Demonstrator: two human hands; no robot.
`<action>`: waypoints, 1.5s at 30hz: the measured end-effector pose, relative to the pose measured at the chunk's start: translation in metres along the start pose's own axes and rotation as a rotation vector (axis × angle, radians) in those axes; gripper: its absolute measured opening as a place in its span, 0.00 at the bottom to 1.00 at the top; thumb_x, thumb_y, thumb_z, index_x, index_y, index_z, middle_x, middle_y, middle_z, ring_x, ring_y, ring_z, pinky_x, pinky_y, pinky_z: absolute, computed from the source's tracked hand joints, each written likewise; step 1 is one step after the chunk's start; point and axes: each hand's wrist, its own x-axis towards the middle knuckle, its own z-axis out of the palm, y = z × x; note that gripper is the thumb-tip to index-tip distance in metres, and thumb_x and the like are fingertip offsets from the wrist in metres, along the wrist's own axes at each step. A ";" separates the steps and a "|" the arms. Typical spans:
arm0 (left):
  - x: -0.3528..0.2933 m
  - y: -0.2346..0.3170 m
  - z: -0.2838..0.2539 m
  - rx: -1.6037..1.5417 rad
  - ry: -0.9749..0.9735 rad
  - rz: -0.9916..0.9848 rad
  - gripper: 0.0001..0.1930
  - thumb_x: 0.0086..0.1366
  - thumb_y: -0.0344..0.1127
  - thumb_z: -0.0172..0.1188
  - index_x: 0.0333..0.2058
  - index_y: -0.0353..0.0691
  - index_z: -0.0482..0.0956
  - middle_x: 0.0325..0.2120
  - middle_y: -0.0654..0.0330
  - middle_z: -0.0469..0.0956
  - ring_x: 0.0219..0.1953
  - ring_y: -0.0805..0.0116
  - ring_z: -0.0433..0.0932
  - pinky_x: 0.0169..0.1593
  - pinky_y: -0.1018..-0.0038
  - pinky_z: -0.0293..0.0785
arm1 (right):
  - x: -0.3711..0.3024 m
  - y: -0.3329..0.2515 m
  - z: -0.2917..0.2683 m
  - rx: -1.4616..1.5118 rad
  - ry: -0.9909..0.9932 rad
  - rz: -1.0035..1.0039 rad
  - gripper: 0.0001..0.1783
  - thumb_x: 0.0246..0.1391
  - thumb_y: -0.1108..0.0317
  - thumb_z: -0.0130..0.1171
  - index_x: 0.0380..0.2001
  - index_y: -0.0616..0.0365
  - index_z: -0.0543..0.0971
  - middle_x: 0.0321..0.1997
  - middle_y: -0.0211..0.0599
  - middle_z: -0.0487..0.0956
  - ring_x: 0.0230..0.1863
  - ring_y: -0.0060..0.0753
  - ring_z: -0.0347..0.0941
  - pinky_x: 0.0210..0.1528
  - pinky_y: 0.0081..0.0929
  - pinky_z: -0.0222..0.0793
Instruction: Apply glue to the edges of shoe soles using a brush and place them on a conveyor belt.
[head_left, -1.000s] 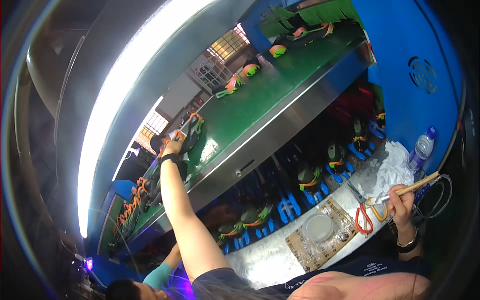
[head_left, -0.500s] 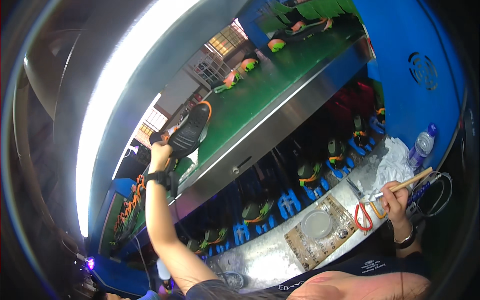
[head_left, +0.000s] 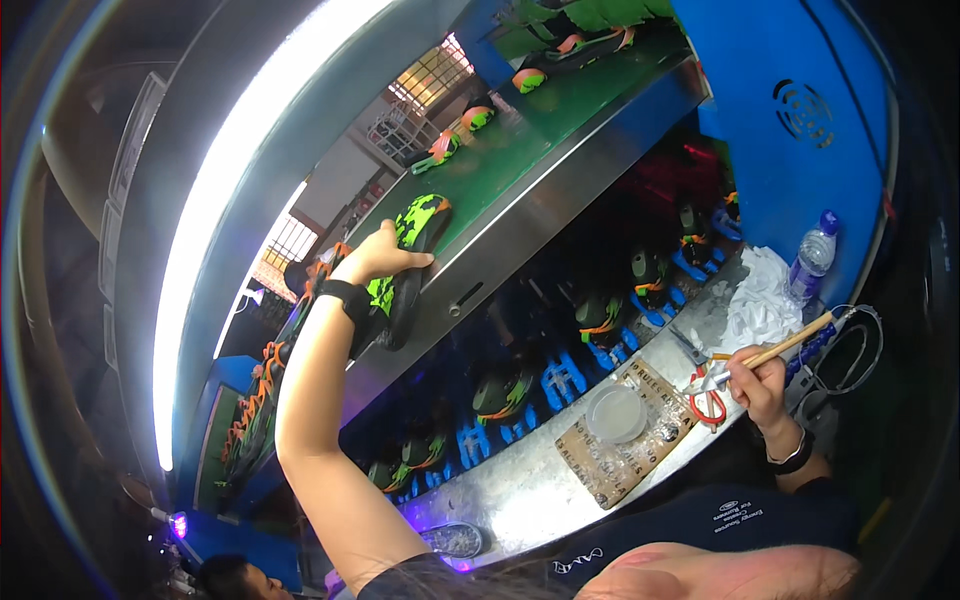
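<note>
My left hand [head_left: 378, 254] is closed around the middle of a shoe sole [head_left: 416, 222] at the near edge of the green conveyor belt. The sole's patterned side, bright green and black with an orange end, faces up, and its dark sidewall shows on the right. My right hand [head_left: 760, 388] grips the wooden handle of a brush [head_left: 790, 342]. Its pale metal end points left, above red-handled scissors [head_left: 710, 408] on the metal ledge. A round, clear tub [head_left: 617, 415] with cloudy contents stands on a brown printed sheet [head_left: 585, 462] left of that hand.
More soles [head_left: 436, 152] lie along the green belt [head_left: 520, 150]. Below it, shoe uppers [head_left: 503, 394] sit on blue holders. A white cloth [head_left: 760, 310] and a bottle [head_left: 815, 252] are at the right. Orange-edged soles [head_left: 262, 385] line the left. Another person [head_left: 238, 578] is at lower left.
The sole in my left hand has been turned over: its dark ridged side faced me before, now the green-black side does. That hand has shifted right. My right hand still holds the brush.
</note>
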 end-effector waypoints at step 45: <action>-0.270 0.042 0.309 -2.643 -0.666 -0.299 0.28 0.56 0.52 0.43 0.45 0.32 0.63 0.31 0.47 0.72 0.28 0.61 0.74 0.30 0.73 0.73 | 0.031 0.091 0.079 -0.515 -0.442 0.178 0.06 0.46 0.70 0.52 0.25 0.63 0.72 0.19 0.24 0.68 0.19 0.10 0.60 0.20 0.11 0.56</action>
